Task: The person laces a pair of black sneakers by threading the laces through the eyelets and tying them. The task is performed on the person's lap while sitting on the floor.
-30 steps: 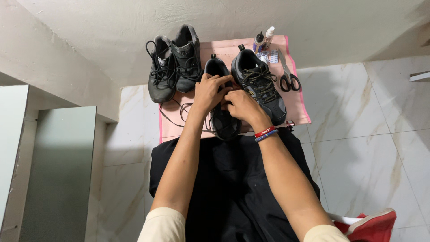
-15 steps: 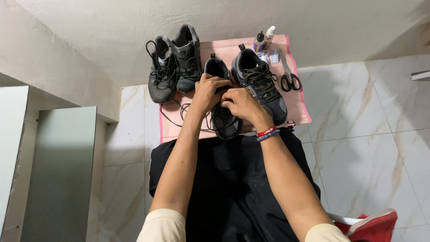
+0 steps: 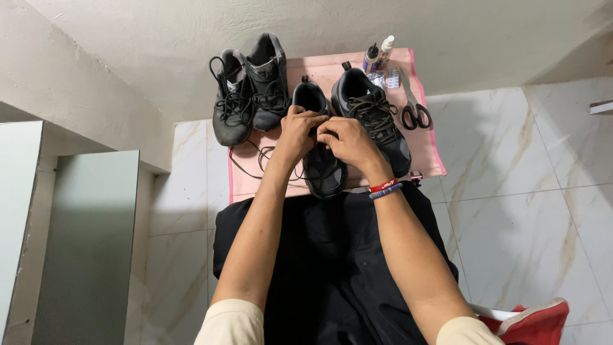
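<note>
Both hands [image 3: 325, 134] apparently grip black shoe [image 3: 319, 163].

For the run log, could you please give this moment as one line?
left hand and right hand: on black shoe laces | shoe: on pink mat | scissors: untouched

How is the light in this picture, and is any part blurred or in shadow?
Head view: soft, even light, sharp overall; a pale bright patch lies on the marble floor; both hands and the black shoe between them show clearly; the dark cloth below loses detail.
</note>
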